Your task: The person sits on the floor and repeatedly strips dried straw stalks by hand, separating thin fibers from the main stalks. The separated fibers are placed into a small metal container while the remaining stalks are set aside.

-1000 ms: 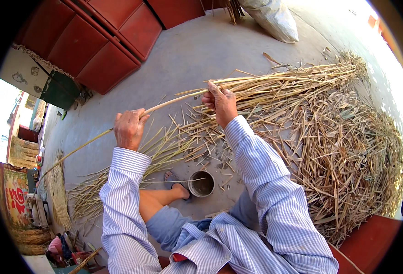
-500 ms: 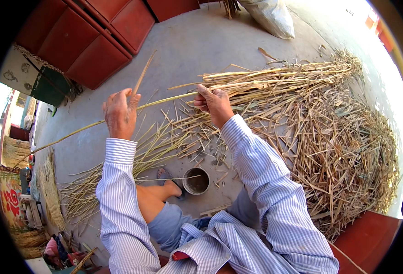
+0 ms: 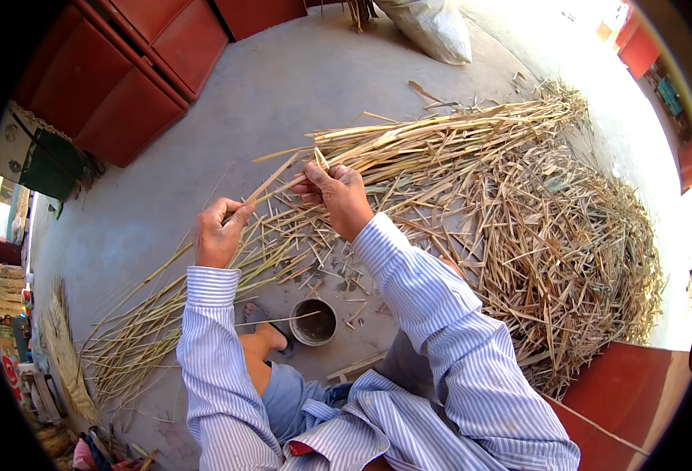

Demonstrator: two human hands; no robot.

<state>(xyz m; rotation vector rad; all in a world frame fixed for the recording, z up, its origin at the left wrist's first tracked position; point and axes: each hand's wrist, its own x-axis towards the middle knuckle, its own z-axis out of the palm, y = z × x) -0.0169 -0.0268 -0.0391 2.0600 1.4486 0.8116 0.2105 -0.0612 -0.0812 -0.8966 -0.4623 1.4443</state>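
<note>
Left hand: We see the left hand [image 3: 217, 231] pinched, thumb over curled fingers, on a dry stalk.
Right hand: We find the right hand [image 3: 336, 196] narrowed in a pinch, the same stalk running into its fingertips; a pale folded piece [image 3: 321, 159] stands up beside its thumb.
Stalk: We trace the stalk [image 3: 282, 188] across the short gap between the hands; whether it continues beyond the left hand we cannot tell.
Loose strip: We note a tan strip [image 3: 278, 173] slanting up from the left hand, apart from the stalk at its far end. A pull in line with the stalk could, we judge, tear it short instead of parting it cleanly.
Bundle: We place the bundle [image 3: 456, 129] of yellow stalks just beyond the right hand; its tips could snag the folded piece if that hand swings outward.
Thin stalks: We locate these thin stalks [image 3: 138, 337] below the left hand; a dropped length could be lost among them.
Pot: We mark the pot [image 3: 293, 334] below and between the hands; a trailing end might catch the stick [image 3: 264, 321] lying across its rim.
</note>
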